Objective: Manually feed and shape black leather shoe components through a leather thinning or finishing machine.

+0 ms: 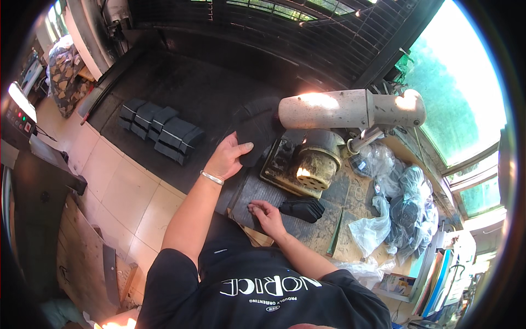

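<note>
Stained workbench (324,230) by bright window (460,88); left fingers (245,147) around black piece (253,158), right fingers (257,208) empty.

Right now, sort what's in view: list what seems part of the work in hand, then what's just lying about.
Likely in use:
- left hand, gripping a dark flat piece
- right hand, beside a stack of black pieces
- machine with a pale cylinder
- grouped black blocks

Apparently lying about:
- clear plastic bags
- upright folders

Window (457,88) glares (edges curve, darken).
</note>
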The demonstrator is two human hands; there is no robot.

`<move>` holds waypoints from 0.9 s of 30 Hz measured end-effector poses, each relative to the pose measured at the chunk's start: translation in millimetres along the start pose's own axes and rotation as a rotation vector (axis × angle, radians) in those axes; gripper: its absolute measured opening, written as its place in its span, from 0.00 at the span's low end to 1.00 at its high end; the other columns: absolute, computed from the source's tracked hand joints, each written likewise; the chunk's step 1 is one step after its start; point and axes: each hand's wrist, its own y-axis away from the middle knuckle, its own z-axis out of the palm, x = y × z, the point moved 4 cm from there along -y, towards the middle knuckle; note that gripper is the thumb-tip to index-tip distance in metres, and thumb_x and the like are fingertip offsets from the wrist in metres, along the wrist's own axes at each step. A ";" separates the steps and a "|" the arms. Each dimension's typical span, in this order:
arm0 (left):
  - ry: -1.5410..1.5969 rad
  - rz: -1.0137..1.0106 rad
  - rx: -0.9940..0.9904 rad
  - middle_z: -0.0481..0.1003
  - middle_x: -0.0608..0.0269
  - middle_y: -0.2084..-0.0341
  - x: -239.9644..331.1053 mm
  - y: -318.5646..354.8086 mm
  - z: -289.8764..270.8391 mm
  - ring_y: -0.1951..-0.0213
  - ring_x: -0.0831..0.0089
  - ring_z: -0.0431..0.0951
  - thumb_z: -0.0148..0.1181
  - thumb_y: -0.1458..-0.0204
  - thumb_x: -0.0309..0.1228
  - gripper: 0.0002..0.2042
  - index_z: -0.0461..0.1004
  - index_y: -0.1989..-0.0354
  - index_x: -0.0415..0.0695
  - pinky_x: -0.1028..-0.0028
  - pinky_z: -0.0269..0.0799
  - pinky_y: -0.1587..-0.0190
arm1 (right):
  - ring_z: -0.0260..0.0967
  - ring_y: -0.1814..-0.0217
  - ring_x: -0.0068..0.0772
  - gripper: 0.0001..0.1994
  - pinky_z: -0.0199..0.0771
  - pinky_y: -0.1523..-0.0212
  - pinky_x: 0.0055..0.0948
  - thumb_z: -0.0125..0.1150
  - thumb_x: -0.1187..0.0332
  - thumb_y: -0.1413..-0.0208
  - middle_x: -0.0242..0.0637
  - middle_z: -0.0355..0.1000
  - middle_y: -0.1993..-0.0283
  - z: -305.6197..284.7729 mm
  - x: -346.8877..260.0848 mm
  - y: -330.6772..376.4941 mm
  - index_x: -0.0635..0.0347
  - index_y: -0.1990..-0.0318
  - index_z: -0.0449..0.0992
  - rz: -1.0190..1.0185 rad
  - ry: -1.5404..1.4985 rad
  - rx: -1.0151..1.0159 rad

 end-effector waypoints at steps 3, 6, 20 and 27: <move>0.016 -0.042 0.006 0.71 0.54 0.47 -7.4 1.8 -5.5 0.45 0.66 0.72 0.57 0.48 0.19 0.24 0.62 0.41 0.34 0.67 0.66 0.40 | 0.73 0.54 0.25 0.12 0.73 0.50 0.24 0.52 0.74 0.38 0.39 0.77 0.56 -0.1 0.7 -0.5 0.70 0.50 0.72 -0.004 0.006 0.001; 0.036 -0.029 0.024 0.71 0.54 0.47 -2.3 0.0 -5.2 0.45 0.66 0.72 0.57 0.48 0.19 0.24 0.62 0.41 0.34 0.67 0.66 0.40 | 0.73 0.54 0.25 0.12 0.72 0.50 0.24 0.52 0.74 0.38 0.39 0.77 0.56 -0.9 1.5 -0.7 0.70 0.50 0.72 0.000 0.010 0.005; 0.076 0.029 0.007 0.72 0.53 0.47 5.3 5.3 -6.8 0.45 0.64 0.73 0.56 0.47 0.19 0.23 0.63 0.41 0.34 0.66 0.67 0.40 | 0.73 0.54 0.25 0.11 0.72 0.50 0.24 0.52 0.75 0.38 0.39 0.77 0.56 0.0 -1.2 -0.6 0.70 0.50 0.72 0.001 0.030 -0.007; 0.083 -0.048 -0.037 0.69 0.54 0.43 -0.7 11.5 -9.3 0.41 0.65 0.69 0.56 0.47 0.19 0.26 0.60 0.38 0.33 0.67 0.62 0.37 | 0.74 0.53 0.27 0.11 0.73 0.50 0.25 0.51 0.75 0.37 0.40 0.76 0.55 -1.1 0.1 -3.6 0.69 0.49 0.72 0.004 0.030 -0.018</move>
